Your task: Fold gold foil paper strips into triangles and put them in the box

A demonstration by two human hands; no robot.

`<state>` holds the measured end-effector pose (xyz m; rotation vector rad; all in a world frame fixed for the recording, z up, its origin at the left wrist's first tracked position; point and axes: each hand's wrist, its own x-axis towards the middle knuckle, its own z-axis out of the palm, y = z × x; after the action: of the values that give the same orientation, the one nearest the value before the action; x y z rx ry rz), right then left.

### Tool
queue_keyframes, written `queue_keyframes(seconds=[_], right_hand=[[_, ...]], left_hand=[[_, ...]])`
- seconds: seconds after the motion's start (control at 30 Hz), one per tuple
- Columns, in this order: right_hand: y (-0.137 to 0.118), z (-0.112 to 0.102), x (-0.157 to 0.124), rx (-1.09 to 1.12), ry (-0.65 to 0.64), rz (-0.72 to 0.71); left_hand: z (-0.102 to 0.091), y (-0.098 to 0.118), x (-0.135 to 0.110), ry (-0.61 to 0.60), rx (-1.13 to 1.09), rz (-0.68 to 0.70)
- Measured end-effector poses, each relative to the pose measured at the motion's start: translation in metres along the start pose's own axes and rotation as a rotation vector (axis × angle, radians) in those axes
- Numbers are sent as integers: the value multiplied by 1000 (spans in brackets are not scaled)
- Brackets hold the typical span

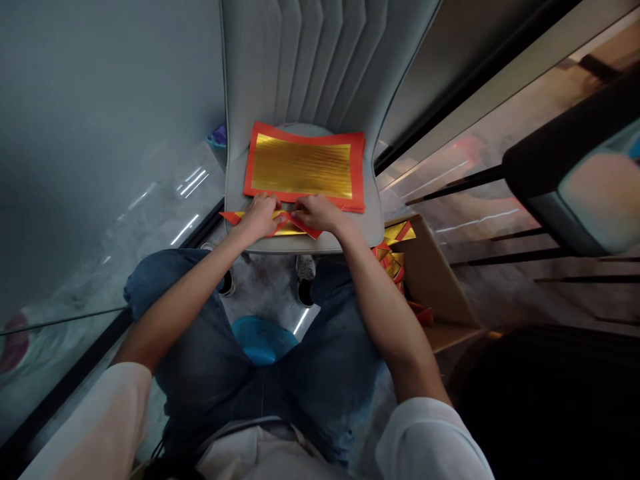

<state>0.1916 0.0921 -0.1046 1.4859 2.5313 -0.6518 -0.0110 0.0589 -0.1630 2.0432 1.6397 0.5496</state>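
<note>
Left hand (263, 211) and right hand (315, 213) both pinched a folded joss-paper strip (291, 229), fingertips nearly meeting near its middle, presumably to keep the creases aligned. The strip lay along the front edge of the padded grey chair (371, 223), its pointed end out past the left hand; the seat apparently served as a firm work surface. Just beyond the hands, a stack of flat joss sheets (303, 163) lay gold face up, likely for easy reach. Right of the chair, an open cardboard box (436, 273) held folded red-and-gold pieces (393, 263).
</note>
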Motion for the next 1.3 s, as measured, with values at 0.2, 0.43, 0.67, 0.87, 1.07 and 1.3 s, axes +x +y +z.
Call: queue_keyframes(seconds=[0.2, 0.43, 0.67, 0.87, 1.07, 1.3], right_hand=[[-2, 2, -8, 22, 53, 6], [-4, 4, -14, 17, 158, -2], [-15, 0, -23, -22, 184, 9], [-17, -1, -26, -8, 194, -3], [-18, -2, -31, -7, 232, -5], [-20, 0, -34, -19, 283, -19]], left_hand=[[-9, -6, 9, -63, -95, 11], [-32, 0, 8, -177, -287, -43], [-33, -7, 9, -187, -356, 7], [-37, -6, 8, -214, -429, -16], [-38, 1, 4, -193, -442, 0], [-34, 1, 5, -202, -565, 6]])
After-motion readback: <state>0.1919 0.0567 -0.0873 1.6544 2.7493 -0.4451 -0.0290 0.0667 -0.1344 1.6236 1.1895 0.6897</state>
